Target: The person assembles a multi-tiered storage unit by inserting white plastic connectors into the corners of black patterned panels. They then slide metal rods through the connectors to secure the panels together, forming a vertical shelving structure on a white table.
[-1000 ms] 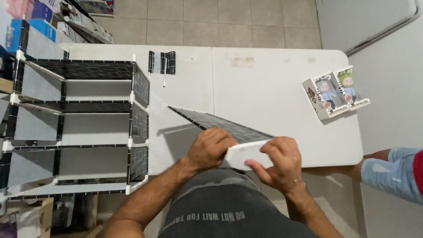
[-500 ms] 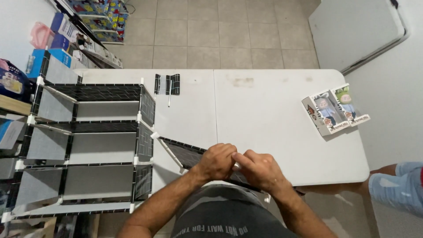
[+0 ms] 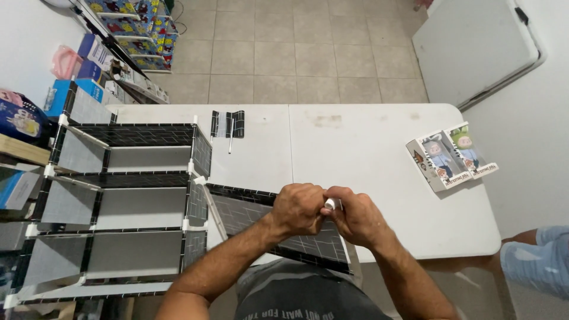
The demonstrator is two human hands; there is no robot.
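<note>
Panel (image 3: 267, 222), a grey grid sheet framed in black, lay flat on the near part of the counter (image 3: 379, 160), its near edge overhanging toward the person's body and its left corner touching a white connector on the cube shelf unit (image 3: 118, 201). Both hands met over the panel's right corner. The left hand (image 3: 299, 208) was clenched around that corner, and the right hand (image 3: 355, 218) pinched a small white connector (image 3: 330, 204) between thumb and fingers, pressed close against the left grip; whether the piece was already seated on the panel's corner could not be told, since the fingers covered the joint.

Judging from this, the connector could slip or go on crooked if pushed at an angle, because the panel's near edge had no support under it and might tip or flex. A hard push leftward could also shove the panel into the shelf unit and loosen the joints there.

Right of the grip the counter offered wide bare room up to a boxed pair of figurines (image 3: 450, 155) near the far right edge. Beyond the grip lay a small bundle of black strips (image 3: 228, 124). Another person's knee in blue shorts (image 3: 536, 261) stood off the right corner, well apart.
</note>
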